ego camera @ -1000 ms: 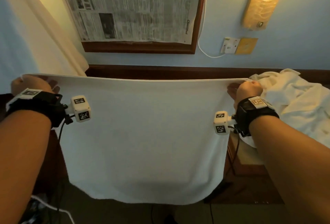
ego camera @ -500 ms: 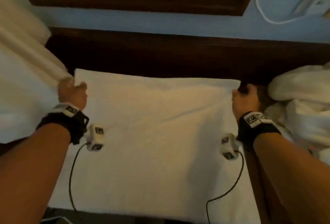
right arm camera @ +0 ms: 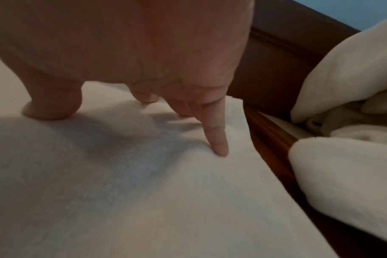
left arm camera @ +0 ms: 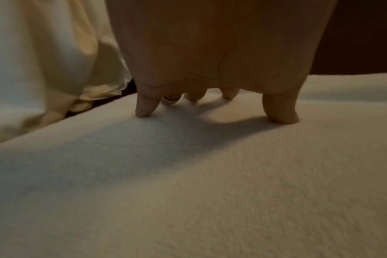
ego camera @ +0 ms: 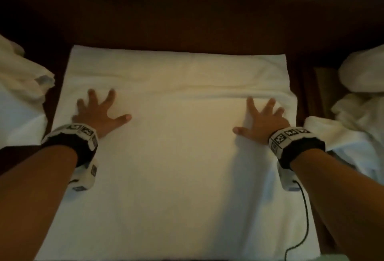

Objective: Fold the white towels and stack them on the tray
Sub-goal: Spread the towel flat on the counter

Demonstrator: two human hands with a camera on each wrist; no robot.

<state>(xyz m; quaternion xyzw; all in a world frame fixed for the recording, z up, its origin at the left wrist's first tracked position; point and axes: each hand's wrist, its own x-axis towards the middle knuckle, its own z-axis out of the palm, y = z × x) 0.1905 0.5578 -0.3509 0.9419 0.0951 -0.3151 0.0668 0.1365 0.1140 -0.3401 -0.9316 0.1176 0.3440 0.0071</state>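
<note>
While both palms face down with every finger splayed and straight, the white towel [ego camera: 176, 136] lies spread flat on a dark wooden surface [ego camera: 187, 21], filling the space between and under the two hands. The left hand [ego camera: 97, 113] presses on the towel's left part, its fingertips [left arm camera: 144, 111] dimpling the pile, its thumb stretched toward the towel's middle; nothing is gripped. The right hand [ego camera: 261, 119] mirrors it on the towel's right part, thumb pointing inward, and its little finger [right arm camera: 219, 144] touches the cloth just inside the towel's right edge; it too grips nothing. Just beyond the fingertips of both hands a shallow crease [ego camera: 187, 90] runs across the towel from side to side, and past that crease the towel's far edge lies against the dark wood. Outside the left hand's little finger, across a narrow strip of bare wood, sits a rumpled heap of white cloth [ego camera: 22, 86]. Outside the right hand's little finger, likewise across a strip of wood, sits another heap of white towels [ego camera: 361, 98], bunched and unfolded; the right wrist view shows it rising higher than the flat towel. Behind the knuckles, each wrist wears a black band with white marker blocks [ego camera: 291, 136], and a thin black cable [ego camera: 299, 229] trails from the right one over the towel's near right part. The pictures do not let me pick out a tray
</note>
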